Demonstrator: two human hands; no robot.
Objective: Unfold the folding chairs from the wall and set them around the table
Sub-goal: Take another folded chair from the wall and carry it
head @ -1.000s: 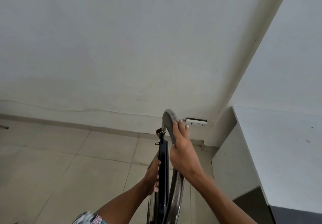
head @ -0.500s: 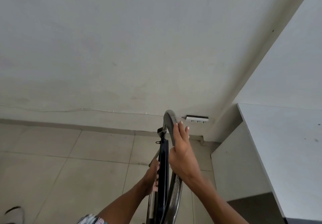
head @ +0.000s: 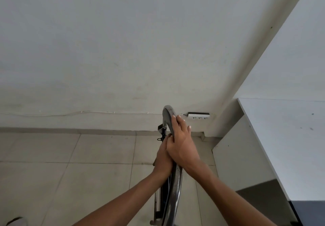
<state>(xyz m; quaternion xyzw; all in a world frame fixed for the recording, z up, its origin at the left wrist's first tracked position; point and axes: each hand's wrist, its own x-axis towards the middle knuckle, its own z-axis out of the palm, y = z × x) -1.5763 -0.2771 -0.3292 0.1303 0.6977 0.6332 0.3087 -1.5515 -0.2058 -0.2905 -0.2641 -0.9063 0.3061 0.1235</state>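
Note:
A folded chair [head: 176,181] with a curved chrome tube frame and a dark seat stands upright, edge-on, in front of me over the tiled floor. My right hand [head: 182,143] grips the top curve of the frame, fingers laid over the tube. My left hand [head: 162,157] holds the dark seat part just below, partly hidden behind the right hand. The white table [head: 284,138] stands to the right, close to the chair.
A white wall runs across the back with a thin cable and a white power strip [head: 198,116] near the corner. A white panel [head: 241,155] closes the table's side. A shoe tip [head: 16,221] shows at the bottom left on the beige floor tiles.
My left hand has slid up the chair to sit right under my right hand. The view has shifted slightly; the chair stays folded and upright.

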